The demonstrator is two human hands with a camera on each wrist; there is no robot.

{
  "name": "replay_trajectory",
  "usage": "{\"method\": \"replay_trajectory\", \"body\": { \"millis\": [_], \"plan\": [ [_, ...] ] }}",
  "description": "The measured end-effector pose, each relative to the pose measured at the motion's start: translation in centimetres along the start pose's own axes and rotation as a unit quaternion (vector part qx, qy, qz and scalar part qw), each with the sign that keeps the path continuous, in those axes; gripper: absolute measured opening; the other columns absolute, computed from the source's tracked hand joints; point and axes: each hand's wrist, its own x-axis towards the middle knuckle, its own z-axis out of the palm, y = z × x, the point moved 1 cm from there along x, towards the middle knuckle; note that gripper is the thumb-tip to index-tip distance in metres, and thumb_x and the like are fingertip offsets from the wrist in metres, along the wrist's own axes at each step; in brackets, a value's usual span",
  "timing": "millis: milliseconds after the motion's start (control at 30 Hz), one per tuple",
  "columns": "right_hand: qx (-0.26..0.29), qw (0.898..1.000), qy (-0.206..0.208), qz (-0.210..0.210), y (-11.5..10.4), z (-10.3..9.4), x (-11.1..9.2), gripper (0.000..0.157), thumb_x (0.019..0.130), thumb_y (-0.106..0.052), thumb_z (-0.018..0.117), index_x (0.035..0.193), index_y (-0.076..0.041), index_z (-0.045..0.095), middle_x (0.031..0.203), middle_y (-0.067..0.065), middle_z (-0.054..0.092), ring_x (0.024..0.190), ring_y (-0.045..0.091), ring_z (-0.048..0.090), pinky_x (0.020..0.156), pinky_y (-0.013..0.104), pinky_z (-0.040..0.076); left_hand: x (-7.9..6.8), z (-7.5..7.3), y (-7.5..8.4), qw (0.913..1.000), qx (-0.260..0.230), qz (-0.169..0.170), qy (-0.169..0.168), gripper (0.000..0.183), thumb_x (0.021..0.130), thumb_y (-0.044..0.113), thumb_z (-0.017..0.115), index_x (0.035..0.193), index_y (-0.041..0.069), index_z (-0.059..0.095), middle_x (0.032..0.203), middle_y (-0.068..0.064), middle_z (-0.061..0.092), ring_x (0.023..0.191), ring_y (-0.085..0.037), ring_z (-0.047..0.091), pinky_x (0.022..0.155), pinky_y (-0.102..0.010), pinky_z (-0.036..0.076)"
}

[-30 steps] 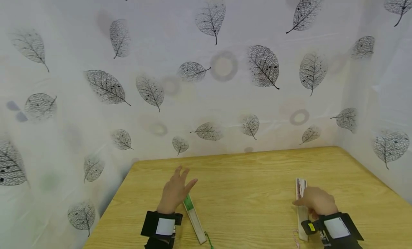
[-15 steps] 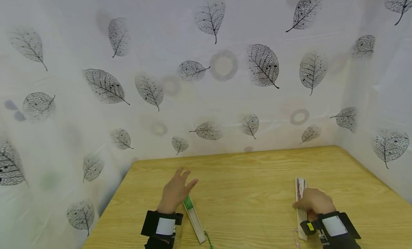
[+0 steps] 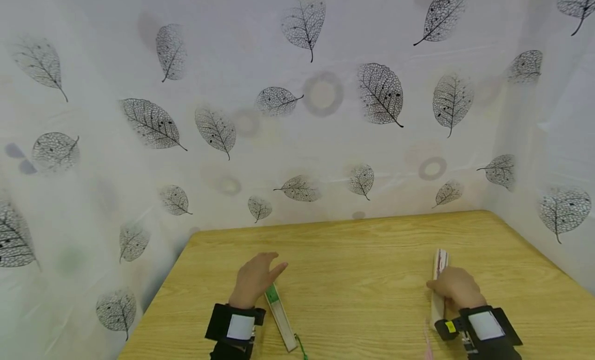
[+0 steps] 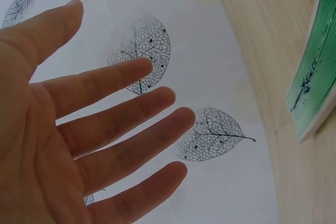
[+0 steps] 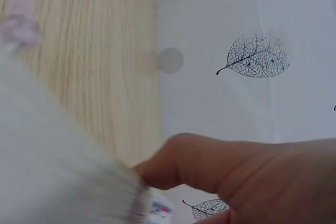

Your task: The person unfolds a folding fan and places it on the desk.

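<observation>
A folded hand fan, pale with printed marks near its far end (image 3: 440,262), is held by my right hand (image 3: 457,287), thumb against its side. In the right wrist view the pale fan (image 5: 52,150) is blurred and close, with the thumb (image 5: 173,166) pressing its edge. On the left, a second folded fan with a green section (image 3: 281,318) lies on the table. My left hand (image 3: 254,280) hovers over its far end, fingers spread and holding nothing. In the left wrist view that green fan (image 4: 317,72) sits apart from the fingers.
The wood-grain table (image 3: 353,277) bears both fans. A white sheet printed with leaves (image 3: 297,138) hangs behind and at both sides. A green cord (image 3: 301,345) trails from the left fan, a pink tassel (image 3: 428,344) from the right one.
The pale fan has turned and appears lifted, its far end shifting up and right; the pink tassel now hangs straighter. The left fingers have bent slightly. The green fan stays put.
</observation>
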Motion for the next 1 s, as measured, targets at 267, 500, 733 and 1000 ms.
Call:
{"method": "replay_trajectory", "body": {
  "millis": [267, 500, 733, 1000],
  "plan": [
    [0.01, 0.992, 0.125, -0.033, -1.8, -2.8, -1.7, 0.041, 0.082, -0.032, 0.051, 0.051, -0.005, 0.051, 0.046, -0.001, 0.042, 0.043, 0.012, 0.038, 0.04, 0.022, 0.028, 0.2, 1.4, 1.6, 0.9979, 0.034, 0.055, -0.007, 0.038, 0.08, 0.035, 0.06, 0.104, 0.007, 0.064, 0.092, -0.009, 0.069, 0.074, -0.019, 0.061, 0.056, -0.03, 0.051],
    [0.012, 0.95, 0.285, -0.129, -7.3, -4.4, -5.3, 0.03, 0.08, -0.023, 0.046, 0.054, -0.009, 0.041, 0.047, -0.003, 0.033, 0.043, 0.013, 0.029, 0.039, 0.027, 0.025, 0.3, 2.6, 4.2, 0.9958, -0.025, 0.088, 0.009, 0.029, 0.081, 0.031, 0.06, 0.098, 0.009, 0.067, 0.084, -0.003, 0.069, 0.07, -0.01, 0.059, 0.058, -0.027, 0.05],
    [0.014, 0.916, 0.343, -0.207, -12.5, -2.7, -5.6, 0.027, 0.079, -0.028, 0.057, 0.067, -0.004, 0.054, 0.051, 0.001, 0.05, 0.043, 0.011, 0.037, 0.039, 0.029, 0.034, 1.3, 1.8, 8.9, 0.977, -0.174, 0.12, 0.026, 0.028, 0.087, 0.03, 0.053, 0.102, 0.012, 0.067, 0.094, -0.002, 0.069, 0.079, -0.005, 0.059, 0.069, -0.026, 0.051],
    [0.039, 0.888, 0.371, -0.27, -16.3, 0.0, -4.9, 0.025, 0.075, -0.026, 0.062, 0.062, -0.009, 0.05, 0.049, -0.002, 0.042, 0.041, 0.008, 0.032, 0.037, 0.025, 0.031, 2.8, 2.4, 13.4, 0.9273, -0.356, 0.113, 0.025, 0.027, 0.082, 0.027, 0.061, 0.1, 0.008, 0.068, 0.094, -0.007, 0.069, 0.08, -0.005, 0.06, 0.069, -0.02, 0.051]
  ]
}}
